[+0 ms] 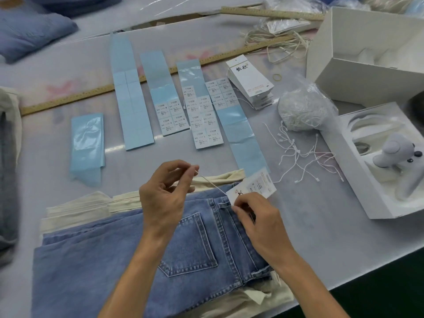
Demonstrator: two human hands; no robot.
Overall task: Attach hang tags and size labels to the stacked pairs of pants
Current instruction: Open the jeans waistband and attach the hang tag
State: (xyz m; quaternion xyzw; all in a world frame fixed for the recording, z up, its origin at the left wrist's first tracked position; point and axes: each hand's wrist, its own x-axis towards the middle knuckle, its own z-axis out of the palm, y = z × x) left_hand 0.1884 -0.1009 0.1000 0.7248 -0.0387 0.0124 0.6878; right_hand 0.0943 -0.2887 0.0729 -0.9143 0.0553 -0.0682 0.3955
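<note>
Blue jeans [128,260] lie topmost on a stack of cream pants [91,207] at the lower centre of the frame, back pocket up, waistband toward the right, legs running off to lower left. The long axis thus runs left to right across the person's front.

Right hand [259,228], lower centre right, rests on the waistband at a belt loop [222,204], fingers curled and pinching where the hang tag [254,187] meets the denim. The tag lies just beyond that hand, partly on the table [298,226].

Left hand [165,196] is raised above the jeans, thumb and forefinger pinching the free end of a thin white string [212,185]. The string runs taut, down and right, from that pinch to the tag at the right hand.

Judgement: the coming move turns on this line. The loop lies to the right of the left hand and under the right, so the right hand is nearer and anchors; the left must draw along the string's own axis.

Mid frame: loose string fasteners [302,154] right of centre, sheets of size labels [202,118] centre.

Farther: a stack of hang tags [250,81], a white box [358,60] at upper right, a wooden ruler [68,101].
</note>
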